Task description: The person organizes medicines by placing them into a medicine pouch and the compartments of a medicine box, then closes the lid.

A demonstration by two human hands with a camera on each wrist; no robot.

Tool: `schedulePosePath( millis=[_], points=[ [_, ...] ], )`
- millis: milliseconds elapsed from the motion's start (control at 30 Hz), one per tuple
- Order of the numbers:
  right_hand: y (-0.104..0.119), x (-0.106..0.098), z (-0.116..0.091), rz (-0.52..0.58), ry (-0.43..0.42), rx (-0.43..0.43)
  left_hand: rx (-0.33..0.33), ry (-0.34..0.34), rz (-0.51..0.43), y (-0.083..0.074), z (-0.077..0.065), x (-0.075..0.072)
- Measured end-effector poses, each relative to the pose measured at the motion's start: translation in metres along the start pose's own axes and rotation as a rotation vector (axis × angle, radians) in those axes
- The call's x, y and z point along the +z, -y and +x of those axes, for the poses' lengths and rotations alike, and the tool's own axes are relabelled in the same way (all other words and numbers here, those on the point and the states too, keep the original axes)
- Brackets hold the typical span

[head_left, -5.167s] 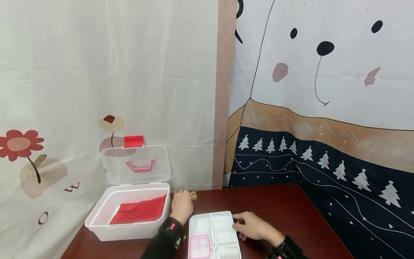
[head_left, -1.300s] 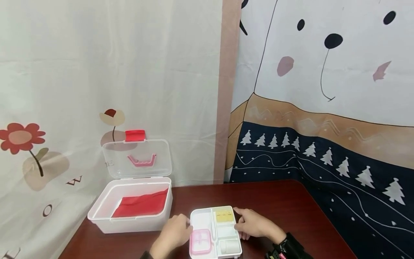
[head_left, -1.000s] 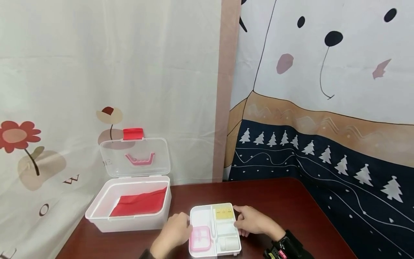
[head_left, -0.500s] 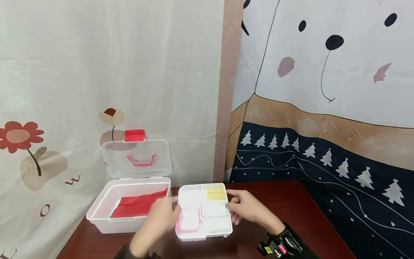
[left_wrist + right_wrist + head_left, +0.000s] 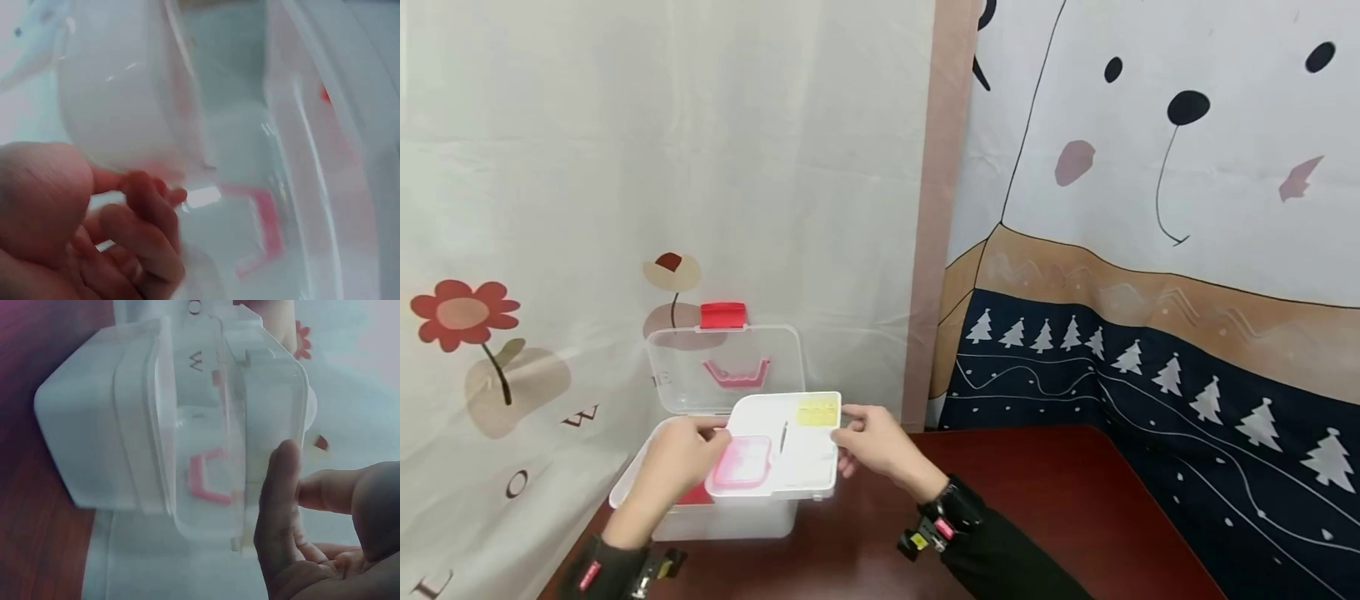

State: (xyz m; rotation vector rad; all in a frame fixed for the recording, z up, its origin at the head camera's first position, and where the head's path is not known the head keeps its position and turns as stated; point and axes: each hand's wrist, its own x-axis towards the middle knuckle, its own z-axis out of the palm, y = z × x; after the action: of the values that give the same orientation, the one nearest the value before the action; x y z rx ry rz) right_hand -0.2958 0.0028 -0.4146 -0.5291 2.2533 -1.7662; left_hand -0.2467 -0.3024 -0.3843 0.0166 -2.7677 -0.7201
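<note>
Both hands hold a white compartment tray by its sides. It hovers over the front right part of a translucent plastic box. My left hand pinches the left rim, while my right hand grips the right edge. In the tray, a yellow block-like piece lies at the back right and a pink-edged compartment at the front left. Red cloth shows inside the box, mostly hidden by the tray. The right wrist view has the tray's underside apart from the box rim.
The box's clear lid stands raised at the back, with a pink handle and a red latch. A dark red table extends to the right. Printed curtains hang behind it.
Earlier the left hand was beside the yellow piece at the table's back; that piece then lay in the tray. Both hands have since lifted the tray and carried it left over the box.
</note>
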Motion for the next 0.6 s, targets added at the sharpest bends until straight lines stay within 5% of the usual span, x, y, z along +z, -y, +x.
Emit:
schedulePosePath(
  millis=[333,600],
  points=[
    [0.014,0.069,0.054,0.093,0.074,0.068,-0.107,0.084,-0.015,0.081,0.020,-0.029],
    [0.024,0.111,0.073,0.094,0.035,0.086,-0.164,0.092,-0.034,0.120,0.025,-0.031]
  ],
)
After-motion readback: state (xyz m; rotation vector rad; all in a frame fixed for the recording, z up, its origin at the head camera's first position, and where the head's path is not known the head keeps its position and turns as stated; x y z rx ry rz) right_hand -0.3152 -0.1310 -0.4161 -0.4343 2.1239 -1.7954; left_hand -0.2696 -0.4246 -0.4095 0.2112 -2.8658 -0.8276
